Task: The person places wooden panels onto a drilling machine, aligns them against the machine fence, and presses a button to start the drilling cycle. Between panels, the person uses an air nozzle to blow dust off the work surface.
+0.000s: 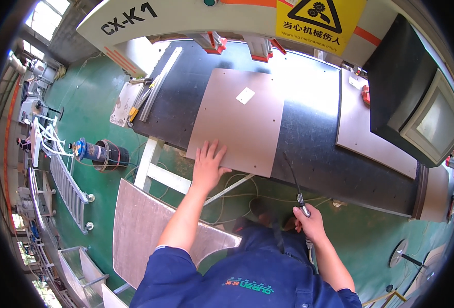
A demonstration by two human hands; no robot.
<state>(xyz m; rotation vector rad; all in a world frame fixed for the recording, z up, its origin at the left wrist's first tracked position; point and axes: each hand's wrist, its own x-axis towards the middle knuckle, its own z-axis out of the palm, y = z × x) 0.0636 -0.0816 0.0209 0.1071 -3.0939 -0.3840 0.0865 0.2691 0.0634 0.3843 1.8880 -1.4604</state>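
A brown-grey rectangular panel (235, 126) with small holes and a white label (245, 95) lies on the dark machine table (314, 137). My left hand (209, 165) rests on the panel's near left corner, fingers spread flat. In my right hand (309, 224), near the table's front edge, is an air blow gun (301, 199) with a long thin black nozzle. Its tip points up over the table, to the right of the panel. A hose seems to hang below my right hand; part of it is hidden by my arm and shirt.
A machine beam with a yellow warning sign (314, 23) and red-tipped parts (211, 43) spans the far side. A screen (430, 110) juts in at the right. Another panel (371, 126) lies on the table's right. A curved board (152, 233) stands near my left arm. Hoses trail across the floor.
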